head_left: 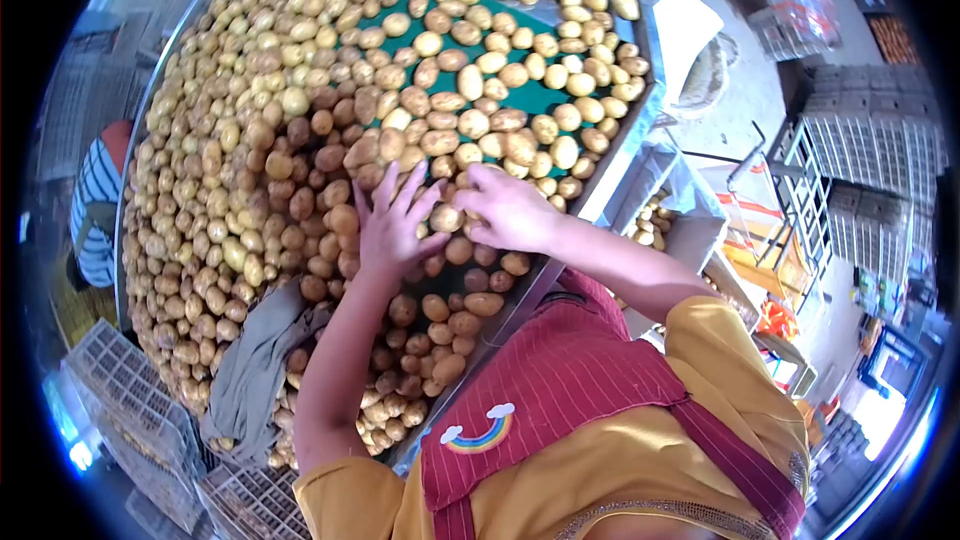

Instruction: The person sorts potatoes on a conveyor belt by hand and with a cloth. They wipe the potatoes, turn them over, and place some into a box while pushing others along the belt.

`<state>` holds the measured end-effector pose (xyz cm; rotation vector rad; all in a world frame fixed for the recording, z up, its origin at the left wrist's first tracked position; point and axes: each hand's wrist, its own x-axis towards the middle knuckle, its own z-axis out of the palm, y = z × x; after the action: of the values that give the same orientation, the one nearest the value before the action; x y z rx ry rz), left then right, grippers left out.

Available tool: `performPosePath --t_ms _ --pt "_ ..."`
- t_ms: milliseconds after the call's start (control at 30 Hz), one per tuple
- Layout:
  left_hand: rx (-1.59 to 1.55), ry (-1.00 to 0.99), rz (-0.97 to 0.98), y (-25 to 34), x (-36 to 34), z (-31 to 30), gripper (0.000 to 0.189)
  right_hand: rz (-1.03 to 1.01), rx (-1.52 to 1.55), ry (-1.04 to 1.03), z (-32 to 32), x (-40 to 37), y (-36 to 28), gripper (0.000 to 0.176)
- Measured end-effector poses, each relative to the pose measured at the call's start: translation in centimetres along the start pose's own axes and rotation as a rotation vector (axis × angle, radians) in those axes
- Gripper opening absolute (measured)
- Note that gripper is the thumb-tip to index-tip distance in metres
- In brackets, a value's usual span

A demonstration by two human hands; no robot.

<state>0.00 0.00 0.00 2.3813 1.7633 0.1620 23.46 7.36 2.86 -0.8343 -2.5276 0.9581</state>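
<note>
A large heap of potatoes [220, 160] covers a table with a green surface [530, 97] showing through in patches. My left hand [393, 225] lies over the potatoes with its fingers spread, its palm down and nothing gripped. Just to its right, my right hand [505, 208] has its fingers curled over the potatoes; whatever its fingertips hold is hidden. A single potato [446, 217] lies between the two hands. Below the hands, more potatoes [460, 323] rest in shadow near the table's front edge.
A grey cloth [262, 370] lies on the potatoes at the lower left. Crates [135, 380] stand beyond the left edge, and stacked crates [865, 180] at the right. The table's metal rim [612, 175] runs along the right. Another person [95, 205] is at the far left.
</note>
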Motion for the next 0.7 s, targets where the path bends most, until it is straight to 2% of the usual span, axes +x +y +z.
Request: performPosePath --t_ms 33,67,100,167,233,300,333,400,433,467,500,533,567,633,667,700 --pt "-0.019 0.05 -0.019 -0.7 0.0 0.3 0.079 0.112 0.211 0.03 -0.7 -0.6 0.0 0.028" --pt "-0.027 0.053 -0.047 -1.4 -0.2 0.6 0.077 0.005 0.253 0.199 -1.4 -1.8 0.6 0.024" --pt "-0.097 0.041 -0.071 2.6 -0.7 0.3 0.077 0.01 0.338 0.161 -4.9 -7.0 0.6 0.019" --pt "-0.071 0.019 -0.084 3.0 -1.3 -0.2 0.077 0.133 0.428 0.035 -9.3 -12.9 1.2 0.006" --pt "-0.175 -0.058 -0.098 3.8 -2.6 -0.4 0.08 0.473 0.466 -0.222 -14.5 -18.6 0.2 0.008" --pt "-0.199 -0.116 0.002 6.0 -3.7 -1.7 0.078 0.713 0.145 -0.747 -18.3 -22.5 -0.4 0.018" --pt "-0.089 -0.274 0.074 6.8 -4.1 -2.5 0.074 0.619 -0.06 -0.644 -18.7 -23.7 -0.5 0.023" --pt "-0.064 -0.159 0.193 7.1 -5.0 0.4 0.075 0.42 -0.451 -0.422 -18.7 -25.2 -0.7 0.033" --pt "-0.07 -0.094 0.227 7.4 -4.5 0.5 0.077 0.414 -0.362 -0.303 -17.9 -23.8 0.0 0.039" --pt "-0.072 -0.126 0.231 7.6 -3.8 0.5 0.078 0.407 -0.271 -0.187 -16.7 -21.3 0.7 0.044" --pt "-0.076 -0.155 0.229 8.0 -2.2 -0.4 0.078 0.327 -0.238 -0.14 -15.7 -18.1 0.4 0.047" --pt "-0.075 -0.184 0.225 8.0 -0.8 -0.8 0.078 0.146 -0.255 -0.073 -13.9 -15.2 0.5 0.046" --pt "-0.053 -0.125 0.252 7.6 0.1 -0.3 0.077 0.015 -0.198 -0.047 -12.0 -12.5 0.5 0.048" --pt "-0.011 -0.015 0.309 6.6 1.6 0.8 0.075 -0.165 -0.178 -0.224 -7.6 -8.9 1.0 0.049" --pt "-0.104 0.04 0.272 6.1 2.9 0.9 0.071 -0.17 -0.149 -0.256 -5.9 -7.8 1.6 0.047" --pt "-0.065 0.001 0.323 5.2 3.9 1.0 0.066 -0.153 -0.138 -0.214 -5.2 -6.4 2.4 0.042"
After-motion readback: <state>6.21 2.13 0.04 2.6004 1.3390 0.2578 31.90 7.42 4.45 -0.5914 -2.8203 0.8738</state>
